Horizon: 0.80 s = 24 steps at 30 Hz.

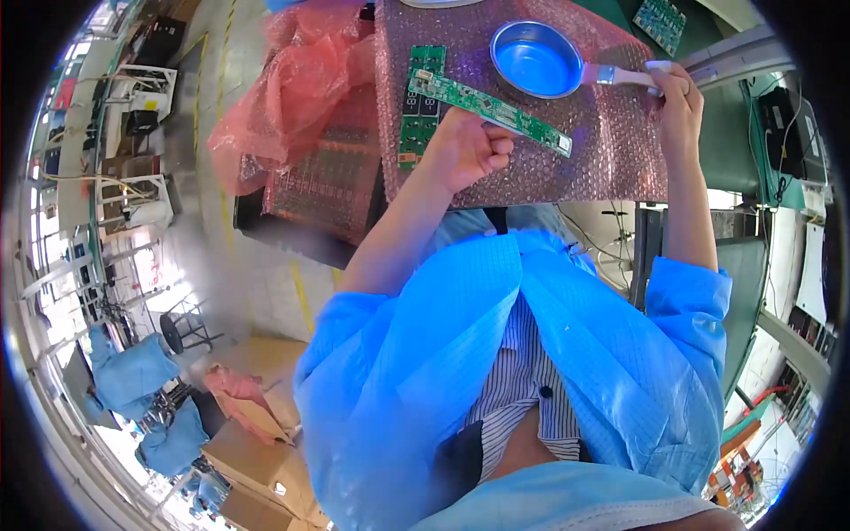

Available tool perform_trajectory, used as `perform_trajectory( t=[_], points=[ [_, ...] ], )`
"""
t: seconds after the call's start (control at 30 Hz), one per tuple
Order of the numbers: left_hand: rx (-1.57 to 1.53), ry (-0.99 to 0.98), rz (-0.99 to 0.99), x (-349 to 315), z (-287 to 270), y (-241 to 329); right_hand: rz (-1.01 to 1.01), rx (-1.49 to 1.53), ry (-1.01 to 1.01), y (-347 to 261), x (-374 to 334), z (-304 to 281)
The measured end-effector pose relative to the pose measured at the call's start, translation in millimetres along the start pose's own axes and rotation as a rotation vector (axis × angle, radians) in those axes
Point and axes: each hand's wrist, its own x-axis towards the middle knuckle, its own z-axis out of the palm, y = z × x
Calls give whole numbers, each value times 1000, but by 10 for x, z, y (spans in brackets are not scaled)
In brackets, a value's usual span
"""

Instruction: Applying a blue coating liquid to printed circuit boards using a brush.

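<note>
My left hand [471, 149] is closed around the edge of a long, narrow green circuit board [496, 110], held tilted above the bench. In my right hand [680, 102] is a flat brush [630, 77] with a pale handle and a metal band. The brush's bristle end reaches the right rim of a round metal bowl [536, 58], whose inside looks blue. Under and left of the held board lie more green circuit boards [413, 133] with dark digit displays. Pink bubble wrap [611, 159] covers the work surface beneath all of these.
Crumpled pink bubble wrap [297, 106] sits to the left, above a wrapped stack of boards [323, 181]. Another circuit board [660, 25] lies at the far right, near a metal rail [739, 57]. Cardboard boxes [266, 460] stand on the floor at the lower left.
</note>
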Motion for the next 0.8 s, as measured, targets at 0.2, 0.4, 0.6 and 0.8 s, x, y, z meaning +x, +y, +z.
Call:
perform_trajectory(
  t=[0.2, 0.4, 0.6, 0.8],
  points=[
    [85, 17, -42, 67, 54, -45, -328, 141, -209, -336, -360, 217],
    [128, 45, -47, 95, 123, -76, -748, -55, -576, -599, -605, 467],
    [118, -26, -56, 122, 112, -98, -1036, -78, -674, -610, -603, 610],
    [145, -8, -42, 88, 52, -115, -979, -119, -754, -581, -585, 586]
  ],
)
